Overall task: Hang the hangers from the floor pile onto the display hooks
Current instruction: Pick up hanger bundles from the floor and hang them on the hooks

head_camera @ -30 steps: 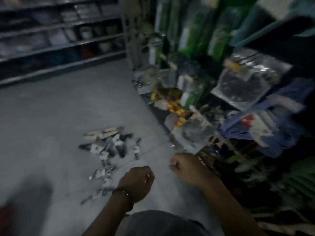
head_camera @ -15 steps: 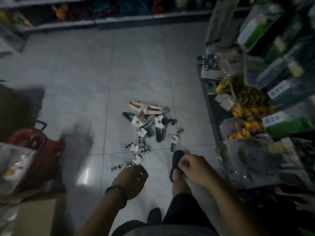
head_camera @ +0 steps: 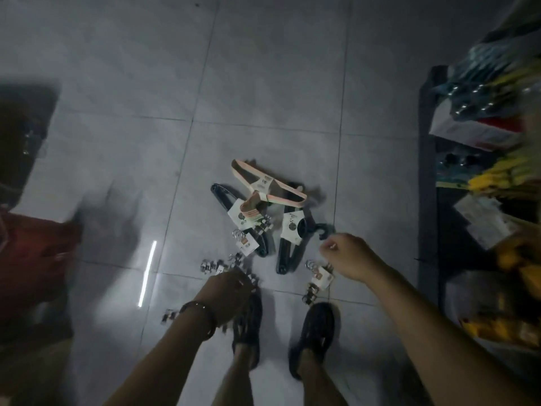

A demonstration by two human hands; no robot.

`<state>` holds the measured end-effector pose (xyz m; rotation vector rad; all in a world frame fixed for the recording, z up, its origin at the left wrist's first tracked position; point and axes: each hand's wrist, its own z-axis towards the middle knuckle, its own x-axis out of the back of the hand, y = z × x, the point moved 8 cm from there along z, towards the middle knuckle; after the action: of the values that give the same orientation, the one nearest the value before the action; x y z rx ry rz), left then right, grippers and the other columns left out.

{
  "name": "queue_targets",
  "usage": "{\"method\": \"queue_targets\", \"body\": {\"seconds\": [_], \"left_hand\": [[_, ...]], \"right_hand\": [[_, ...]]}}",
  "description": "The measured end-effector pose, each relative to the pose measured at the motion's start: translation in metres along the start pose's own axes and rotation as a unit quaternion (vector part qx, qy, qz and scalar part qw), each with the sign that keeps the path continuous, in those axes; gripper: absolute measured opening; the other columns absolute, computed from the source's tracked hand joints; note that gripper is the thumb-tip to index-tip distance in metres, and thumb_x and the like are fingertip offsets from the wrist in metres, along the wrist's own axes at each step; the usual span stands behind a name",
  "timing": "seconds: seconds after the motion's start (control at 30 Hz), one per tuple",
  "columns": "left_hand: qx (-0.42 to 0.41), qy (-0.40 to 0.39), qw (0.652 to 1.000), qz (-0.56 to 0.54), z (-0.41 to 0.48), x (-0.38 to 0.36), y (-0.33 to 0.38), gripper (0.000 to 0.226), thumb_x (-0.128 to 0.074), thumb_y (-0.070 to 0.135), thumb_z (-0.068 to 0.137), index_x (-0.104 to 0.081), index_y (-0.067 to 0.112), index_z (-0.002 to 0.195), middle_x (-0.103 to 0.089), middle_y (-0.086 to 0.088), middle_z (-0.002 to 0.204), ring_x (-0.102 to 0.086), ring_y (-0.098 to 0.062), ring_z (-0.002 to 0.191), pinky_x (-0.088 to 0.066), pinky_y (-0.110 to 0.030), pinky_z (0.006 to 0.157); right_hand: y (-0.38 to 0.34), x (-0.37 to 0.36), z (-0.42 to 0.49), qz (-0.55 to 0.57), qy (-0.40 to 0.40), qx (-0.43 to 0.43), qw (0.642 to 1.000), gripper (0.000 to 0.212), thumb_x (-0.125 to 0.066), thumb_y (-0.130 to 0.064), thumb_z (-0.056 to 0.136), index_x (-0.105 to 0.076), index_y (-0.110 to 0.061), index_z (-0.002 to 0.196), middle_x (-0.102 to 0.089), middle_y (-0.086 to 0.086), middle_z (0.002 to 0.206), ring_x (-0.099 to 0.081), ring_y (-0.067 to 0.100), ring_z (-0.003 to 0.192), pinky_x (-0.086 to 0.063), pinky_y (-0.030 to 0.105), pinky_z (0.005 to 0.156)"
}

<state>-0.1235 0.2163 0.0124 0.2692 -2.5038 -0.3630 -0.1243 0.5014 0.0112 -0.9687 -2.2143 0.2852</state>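
The floor pile lies on grey tiles just ahead of my feet. A pink hanger bundle (head_camera: 268,186) sits at its far side, with two dark hanger bundles (head_camera: 220,192) (head_camera: 288,254) below it. Small metal clip hangers with card tags (head_camera: 246,245) (head_camera: 320,277) and loose clips (head_camera: 209,265) lie nearest me. My left hand (head_camera: 225,294) hangs low over the loose clips, its fingertips hidden among them. My right hand (head_camera: 348,256) is curled and holds nothing, just right of the hook (head_camera: 323,230) of a dark hanger. No display hook is plainly visible.
A dark display rack (head_camera: 426,200) packed with yellow and blue goods runs down the right edge. A red bag (head_camera: 32,259) and dark shapes stand at the left. My two dark shoes (head_camera: 247,323) (head_camera: 317,326) stand just below the pile.
My view has tipped from the shelves down to the floor and the pile is now much closer. Both hands have dropped toward it, the right one nearing a dark hanger's hook.
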Motion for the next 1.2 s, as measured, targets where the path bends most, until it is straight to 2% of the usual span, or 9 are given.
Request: {"method": "queue_targets", "body": {"seconds": [0.2, 0.33, 0.47, 0.6, 0.73, 0.9, 1.03, 1.13, 1.2], "left_hand": [[0.032, -0.019, 0.998, 0.056, 0.225, -0.069, -0.055, 0.035, -0.057, 0.039, 0.102, -0.062, 0.025, 0.134, -0.059, -0.008, 0.141, -0.058, -0.031, 0.128, -0.052, -0.041, 0.106], [0.039, -0.012, 0.992, 0.12, 0.331, -0.113, -0.09, 0.06, -0.061, 0.036, 0.1, -0.042, 0.021, 0.155, -0.038, -0.004, 0.16, -0.04, -0.031, 0.142, -0.049, -0.048, 0.11], [0.013, 0.052, 0.986, 0.161, 0.405, -0.127, -0.11, 0.084, -0.069, 0.04, 0.093, -0.024, 0.024, 0.162, -0.038, -0.002, 0.163, -0.039, -0.034, 0.142, -0.046, -0.048, 0.111], [0.002, 0.088, 0.978, 0.191, 0.42, -0.149, -0.132, 0.097, -0.068, 0.046, 0.094, -0.005, 0.027, 0.166, -0.046, -0.007, 0.157, -0.044, -0.035, 0.139, -0.041, -0.048, 0.113], [-0.034, 0.092, 0.975, 0.198, 0.396, -0.177, -0.157, 0.082, -0.06, 0.064, 0.092, -0.023, 0.029, 0.156, -0.061, -0.002, 0.142, -0.051, -0.03, 0.127, -0.043, -0.045, 0.108], [0.02, -0.006, 0.963, 0.269, 0.368, -0.212, -0.222, 0.069, -0.042, 0.071, 0.095, -0.041, 0.032, 0.152, -0.052, -0.005, 0.154, -0.037, -0.035, 0.145, -0.032, -0.048, 0.117], [0.16, 0.031, 0.977, 0.14, 0.353, -0.198, -0.251, 0.078, -0.052, 0.065, 0.094, -0.029, 0.026, 0.158, -0.032, -0.009, 0.16, -0.034, -0.034, 0.144, -0.036, -0.049, 0.115], [0.129, 0.145, 0.974, -0.117, 0.36, -0.171, -0.217, 0.069, -0.07, 0.058, 0.088, -0.046, 0.024, 0.143, -0.047, -0.008, 0.143, -0.046, -0.029, 0.131, -0.049, -0.049, 0.106], [0.089, 0.112, 0.932, -0.333, 0.371, -0.161, -0.18, 0.066, -0.073, 0.055, 0.086, -0.052, 0.023, 0.14, -0.055, -0.006, 0.139, -0.057, -0.025, 0.122, -0.057, -0.048, 0.1]], "right_hand": [[0.056, -0.073, 0.186, -0.055, -0.021, 0.003, 0.998, 0.016, -0.061, -0.03, 0.101, -0.072, -0.018, 0.104, -0.072, 0.0, 0.103, -0.067, 0.015, 0.09, -0.059, 0.035, 0.082], [0.084, -0.147, 0.292, -0.048, -0.031, -0.016, 0.998, 0.016, -0.069, -0.029, 0.099, -0.071, -0.013, 0.097, -0.073, 0.004, 0.095, -0.069, 0.021, 0.092, -0.058, 0.037, 0.083], [0.065, -0.183, 0.367, -0.164, 0.113, 0.045, 0.979, 0.042, -0.071, -0.026, 0.095, -0.056, -0.013, 0.131, -0.057, 0.015, 0.131, -0.06, 0.035, 0.117, -0.057, 0.045, 0.093], [0.007, -0.172, 0.409, -0.316, 0.234, 0.184, 0.901, 0.066, -0.075, -0.024, 0.089, -0.045, -0.008, 0.145, -0.052, 0.019, 0.14, -0.05, 0.038, 0.129, -0.048, 0.049, 0.104], [0.011, -0.171, 0.461, -0.358, 0.089, 0.096, 0.925, 0.058, -0.068, -0.029, 0.099, -0.041, -0.007, 0.146, -0.066, 0.02, 0.127, -0.064, 0.04, 0.116, -0.054, 0.05, 0.091], [0.034, -0.183, 0.468, -0.291, -0.023, 0.021, 0.956, 0.038, -0.058, -0.042, 0.106, -0.062, -0.01, 0.125, -0.067, 0.017, 0.11, -0.067, 0.035, 0.092, -0.061, 0.047, 0.083], [0.047, -0.196, 0.451, -0.196, -0.001, 0.03, 0.98, 0.034, -0.049, -0.047, 0.107, -0.065, -0.018, 0.115, -0.067, 0.016, 0.112, -0.065, 0.033, 0.093, -0.061, 0.047, 0.078], [0.029, -0.176, 0.415, -0.167, 0.113, 0.105, 0.974, 0.031, -0.045, -0.044, 0.11, -0.063, -0.02, 0.101, -0.071, 0.009, 0.108, -0.067, 0.029, 0.091, -0.06, 0.042, 0.071], [0.018, -0.165, 0.38, -0.194, 0.179, 0.119, 0.957, 0.029, -0.045, -0.04, 0.111, -0.063, -0.018, 0.105, -0.07, 0.008, 0.112, -0.068, 0.028, 0.094, -0.059, 0.039, 0.069]]}}
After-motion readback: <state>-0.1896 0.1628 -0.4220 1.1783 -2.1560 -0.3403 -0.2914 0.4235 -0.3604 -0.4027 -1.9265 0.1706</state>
